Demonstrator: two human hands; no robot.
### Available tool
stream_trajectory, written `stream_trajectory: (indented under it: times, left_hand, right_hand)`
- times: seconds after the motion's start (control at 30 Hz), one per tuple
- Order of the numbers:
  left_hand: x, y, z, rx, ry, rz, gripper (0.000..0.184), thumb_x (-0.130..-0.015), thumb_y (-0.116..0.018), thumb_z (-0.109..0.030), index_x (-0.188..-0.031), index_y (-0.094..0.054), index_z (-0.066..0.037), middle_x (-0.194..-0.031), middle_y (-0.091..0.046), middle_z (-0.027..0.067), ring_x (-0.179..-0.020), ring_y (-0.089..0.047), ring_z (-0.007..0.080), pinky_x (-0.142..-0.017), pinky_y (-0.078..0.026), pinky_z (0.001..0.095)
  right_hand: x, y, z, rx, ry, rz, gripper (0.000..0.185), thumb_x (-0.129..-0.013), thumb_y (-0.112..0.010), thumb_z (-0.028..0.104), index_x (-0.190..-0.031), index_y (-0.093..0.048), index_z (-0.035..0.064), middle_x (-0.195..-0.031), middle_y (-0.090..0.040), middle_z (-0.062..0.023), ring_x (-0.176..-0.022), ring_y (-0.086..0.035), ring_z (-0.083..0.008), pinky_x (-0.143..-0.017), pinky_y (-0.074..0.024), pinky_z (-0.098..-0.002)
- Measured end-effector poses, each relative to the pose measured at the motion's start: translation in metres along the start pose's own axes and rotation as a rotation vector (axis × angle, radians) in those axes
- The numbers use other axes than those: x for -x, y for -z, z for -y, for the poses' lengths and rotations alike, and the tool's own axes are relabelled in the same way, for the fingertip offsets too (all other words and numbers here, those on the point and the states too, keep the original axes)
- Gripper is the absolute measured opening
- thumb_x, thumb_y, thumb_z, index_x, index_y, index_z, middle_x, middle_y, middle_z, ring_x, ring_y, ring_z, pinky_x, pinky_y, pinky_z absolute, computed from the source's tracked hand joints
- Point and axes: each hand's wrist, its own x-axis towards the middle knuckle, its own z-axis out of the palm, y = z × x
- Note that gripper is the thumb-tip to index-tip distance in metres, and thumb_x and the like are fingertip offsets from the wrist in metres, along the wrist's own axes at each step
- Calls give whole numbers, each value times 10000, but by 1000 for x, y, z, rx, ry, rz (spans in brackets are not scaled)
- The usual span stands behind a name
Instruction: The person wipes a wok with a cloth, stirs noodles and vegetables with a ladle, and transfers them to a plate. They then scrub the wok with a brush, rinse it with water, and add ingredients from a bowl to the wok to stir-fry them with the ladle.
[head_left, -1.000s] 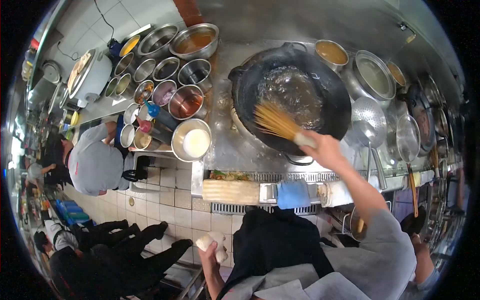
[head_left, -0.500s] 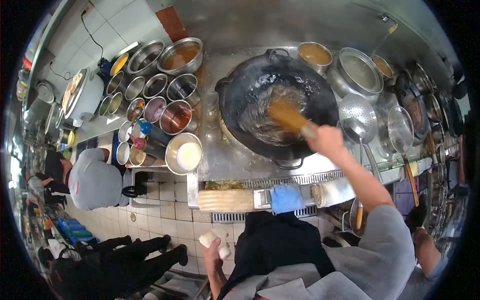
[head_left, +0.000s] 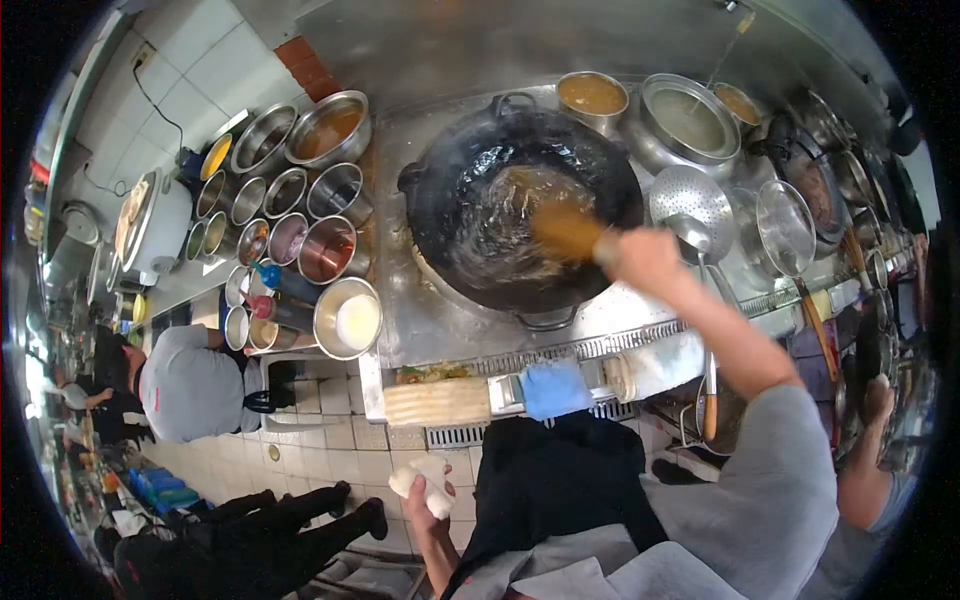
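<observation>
My right hand [head_left: 645, 262] is closed round the handle end of a bamboo wok brush [head_left: 568, 232], whose bristles are blurred by motion. The brush reaches down into swirling, murky water [head_left: 505, 195] in a large black wok [head_left: 432, 185] with loop handles, set in the steel stove. Down by my left side, well away from the stove, my left hand [head_left: 425, 505] grips a bunched white cloth [head_left: 430, 478]. Part of its fingers is hidden behind the cloth.
Steel pots and bowls of sauces [head_left: 328, 250] crowd the left counter. Right of the wok are a perforated skimmer [head_left: 690, 205], a wire strainer [head_left: 786, 225] and a large pot [head_left: 650, 150]. Folded towels [head_left: 556, 390] line the front rail. Other people [head_left: 190, 385] are at left and right.
The whole view has shifted, with the stove now further left. My right hand keeps the brush moving in the wok, and the water swirls differently. My left hand has turned the cloth slightly.
</observation>
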Motion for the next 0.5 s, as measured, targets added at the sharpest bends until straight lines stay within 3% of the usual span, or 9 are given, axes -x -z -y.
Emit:
stream_trajectory:
  times: [0.03, 0.07, 0.1, 0.13, 0.2, 0.27, 0.33, 0.43, 0.5]
  left_hand:
    - [2, 1, 2, 13, 3, 7, 467, -862, -559, -205, -1243, -424, 29, -1086, -590, 240, -864, -650, 323, -503, -532, 338]
    - [2, 1, 4, 26, 7, 16, 462, -865, -557, -209, -1241, -429, 28, -1075, -596, 236, -859, -651, 316, -508, -533, 336]
    - [4, -1, 6, 38, 12, 31, 458, -868, -555, -213, -1240, -433, 26, -1063, -602, 232, -854, -653, 310, -513, -534, 335]
    - [2, -8, 7, 0, 28, 82, 463, -874, -548, -236, -1244, -436, 21, -1046, -609, 224, -827, -648, 297, -524, -522, 329]
    - [-2, -31, 7, -76, 66, 186, 476, -886, -532, -282, -1252, -441, 9, -1012, -622, 207, -771, -638, 273, -547, -499, 315]
    - [3, -57, 7, -57, 36, 183, 457, -886, -538, -253, -1245, -449, 15, -1013, -625, 212, -809, -652, 268, -539, -524, 316]
    - [4, -59, 9, -43, 35, 177, 452, -887, -537, -247, -1242, -453, 20, -1014, -625, 215, -825, -659, 264, -534, -535, 313]
    - [13, -29, 26, 11, 58, 99, 465, -890, -525, -272, -1242, -453, 22, -1014, -626, 216, -804, -658, 257, -532, -530, 302]
    - [21, -20, 33, 60, 33, -3, 471, -890, -518, -286, -1241, -455, 22, -1005, -629, 216, -778, -655, 250, -530, -526, 295]
  right_hand:
    - [-21, 2, -28, 21, -118, -60, 192, -744, -649, 279, -842, -682, 117, -758, -671, -108, -701, -674, -238, -581, -524, -363]
    - [-52, -9, -55, 63, -102, -257, 167, -752, -640, 242, -817, -670, 92, -786, -682, -95, -736, -679, -239, -573, -528, -369]
    - [-82, 5, -58, 1, -86, -303, 167, -771, -621, 236, -822, -673, 86, -803, -691, -94, -742, -682, -252, -585, -530, -406]
    - [-115, 14, -44, -125, -177, -173, 209, -786, -605, 270, -849, -675, 84, -829, -690, -123, -779, -684, -272, -634, -542, -413]
    - [-147, -5, 6, -381, -215, -257, 242, -782, -578, 282, -869, -699, 92, -869, -689, -157, -830, -684, -296, -721, -545, -406]
    - [-124, -18, 66, -351, -73, -229, 181, -732, -571, 198, -800, -703, 93, -837, -690, -149, -778, -688, -295, -697, -545, -425]
    - [-78, -45, 89, -344, 123, -398, 126, -727, -566, 146, -791, -644, 70, -725, -661, -142, -644, -667, -308, -586, -534, -418]
    - [4, -19, 53, -306, 117, -89, 172, -761, -571, 200, -919, -633, 174, -737, -663, -134, -711, -671, -317, -630, -523, -448]
    - [1, -10, -1, 14, 92, 41, 187, -764, -584, 213, -926, -662, 161, -762, -684, -72, -722, -682, -291, -599, -524, -393]
